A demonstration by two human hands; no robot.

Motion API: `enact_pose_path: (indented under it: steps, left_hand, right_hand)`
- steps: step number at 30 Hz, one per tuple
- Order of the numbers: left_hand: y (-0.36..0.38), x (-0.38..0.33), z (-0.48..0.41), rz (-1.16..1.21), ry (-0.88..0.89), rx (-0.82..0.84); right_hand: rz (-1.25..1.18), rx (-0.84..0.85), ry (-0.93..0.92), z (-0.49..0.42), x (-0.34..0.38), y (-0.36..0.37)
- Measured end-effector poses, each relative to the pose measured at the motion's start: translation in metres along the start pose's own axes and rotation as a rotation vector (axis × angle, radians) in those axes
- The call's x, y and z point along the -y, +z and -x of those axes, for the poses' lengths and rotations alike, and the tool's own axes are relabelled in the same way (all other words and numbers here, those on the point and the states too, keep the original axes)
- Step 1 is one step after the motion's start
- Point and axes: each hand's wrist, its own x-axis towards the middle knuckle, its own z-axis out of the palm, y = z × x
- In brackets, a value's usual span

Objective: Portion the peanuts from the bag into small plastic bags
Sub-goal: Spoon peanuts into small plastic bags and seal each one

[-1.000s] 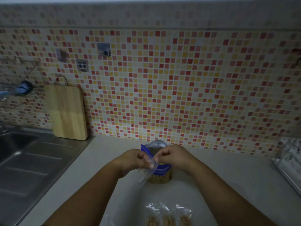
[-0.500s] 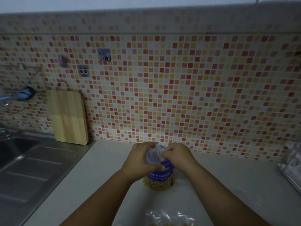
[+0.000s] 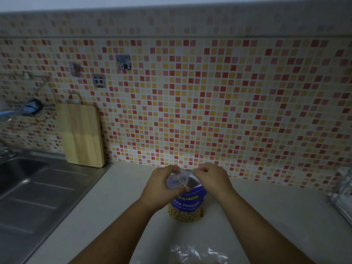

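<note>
A blue-labelled peanut bag (image 3: 185, 207) stands upright on the white counter (image 3: 266, 216), its clear lower part showing peanuts. Over its open top I hold a small clear plastic bag (image 3: 180, 178). My left hand (image 3: 162, 187) grips the small bag's left side and my right hand (image 3: 210, 178) pinches its upper right edge. The small bag looks stretched between both hands, and whether it holds peanuts I cannot see. Several filled small bags (image 3: 198, 255) lie at the counter's near edge between my forearms.
A steel sink and drainboard (image 3: 38, 197) take up the left side. A wooden cutting board (image 3: 82, 134) leans on the mosaic tile wall behind it. A wire rack with clear plastic (image 3: 342, 195) sits at the far right edge.
Both hands lifted the small clear bag from in front of the peanut bag to just above its opening. The view tilted upward, so the filled bags sit lower in frame.
</note>
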Motion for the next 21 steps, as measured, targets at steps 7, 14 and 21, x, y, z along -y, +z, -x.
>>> enact_pose_path:
  steps: [7, 14, 21]
  left_hand:
    - [-0.008, 0.011, -0.002, 0.048, -0.071, -0.013]
    - [-0.007, 0.022, -0.009, 0.128, -0.167, -0.045]
    - [-0.002, 0.026, -0.02, 0.182, -0.229, -0.018]
  right_hand:
    - [0.645, 0.184, 0.089, -0.023, -0.012, 0.003]
    - [0.828, 0.188, -0.019, -0.03, -0.005, 0.006]
    - [0.88, 0.204, -0.109, -0.035, 0.007, 0.012]
